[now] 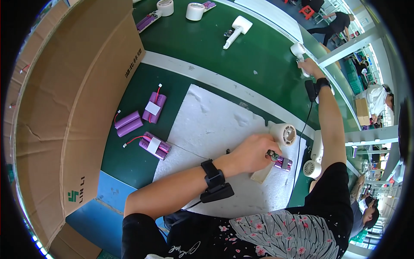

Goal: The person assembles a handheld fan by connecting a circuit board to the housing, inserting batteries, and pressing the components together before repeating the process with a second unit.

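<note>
My left hand (257, 152) is closed round the handle part of a white hair-dryer-shaped body (284, 134) over the foam sheet (207, 116). Its round, vented head points away from my fingers. At my fingertips sit a small green circuit board (272, 155) and a purple battery pack (283, 163); the wires between them are too small to follow. Stretched out to the far right, my right hand (309, 68) has its fingers round the handle of another white hair-dryer-shaped body (297, 49) on the green conveyor belt (194, 47).
Left of the foam lie three purple battery packs (129, 124) with red leads and white plugs. A tall cardboard box (82, 99) borders the left side. Another white body (312, 167) lies right of the foam; several more (239, 26) are on the belt. Other people (340, 23) work at right.
</note>
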Motion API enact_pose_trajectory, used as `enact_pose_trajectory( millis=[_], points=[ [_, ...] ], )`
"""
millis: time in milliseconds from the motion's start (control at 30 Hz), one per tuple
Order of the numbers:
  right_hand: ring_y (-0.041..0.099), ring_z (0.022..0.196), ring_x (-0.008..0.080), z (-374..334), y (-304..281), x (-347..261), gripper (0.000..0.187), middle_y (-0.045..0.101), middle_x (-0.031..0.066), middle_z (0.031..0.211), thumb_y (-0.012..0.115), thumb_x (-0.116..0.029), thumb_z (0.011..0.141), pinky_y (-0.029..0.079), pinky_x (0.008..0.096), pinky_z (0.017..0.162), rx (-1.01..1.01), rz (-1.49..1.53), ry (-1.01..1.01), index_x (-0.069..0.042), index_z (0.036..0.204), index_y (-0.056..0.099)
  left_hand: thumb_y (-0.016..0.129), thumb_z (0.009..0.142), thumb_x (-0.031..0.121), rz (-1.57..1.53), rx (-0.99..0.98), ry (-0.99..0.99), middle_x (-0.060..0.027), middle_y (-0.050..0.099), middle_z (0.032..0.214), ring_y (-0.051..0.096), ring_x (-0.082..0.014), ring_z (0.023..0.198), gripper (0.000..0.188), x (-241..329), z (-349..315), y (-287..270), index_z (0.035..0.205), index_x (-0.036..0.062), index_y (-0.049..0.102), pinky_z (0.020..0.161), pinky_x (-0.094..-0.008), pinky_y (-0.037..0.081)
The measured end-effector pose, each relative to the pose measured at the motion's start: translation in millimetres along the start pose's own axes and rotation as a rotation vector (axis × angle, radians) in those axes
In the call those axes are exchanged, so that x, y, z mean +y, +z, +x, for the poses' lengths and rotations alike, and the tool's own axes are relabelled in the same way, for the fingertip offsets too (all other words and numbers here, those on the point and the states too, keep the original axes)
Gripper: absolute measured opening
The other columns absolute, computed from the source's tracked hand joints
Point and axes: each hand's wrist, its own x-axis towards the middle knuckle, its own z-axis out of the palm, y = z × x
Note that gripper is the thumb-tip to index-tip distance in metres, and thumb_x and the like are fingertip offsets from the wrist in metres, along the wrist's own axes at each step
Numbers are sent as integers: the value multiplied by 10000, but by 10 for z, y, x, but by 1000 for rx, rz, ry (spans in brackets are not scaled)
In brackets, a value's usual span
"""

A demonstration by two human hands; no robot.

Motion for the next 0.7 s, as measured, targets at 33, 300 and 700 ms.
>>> enact_pose_trajectory(
  millis=[33,300,700],
  points=[
    [639,881,256,-72,-58,-69,518,658,154,1055,639,-171,747,502,364,753,4,-3,2,16,1222,554,599,675,-93,-1,4,14,-124,632,885,613,-308,794,331,16,13,12,946,57,715,655,-369,496],
    [642,814,200,-1211,-351,-1725,539,644,133,876,636,-401,829,495,323,691,384,326,-467,10,1160,527,626,686,-38,64,1,27,-110,633,867,612,-303,788,275,-9,35,32,919,75,719,673,-381,492],
    [672,868,364,-1418,-65,-2828,526,661,254,984,653,-266,770,538,415,782,106,250,-328,77,1149,526,636,716,22,61,-18,34,-111,638,865,611,-284,752,225,-33,30,88,904,98,731,683,-390,488]
  ],
)
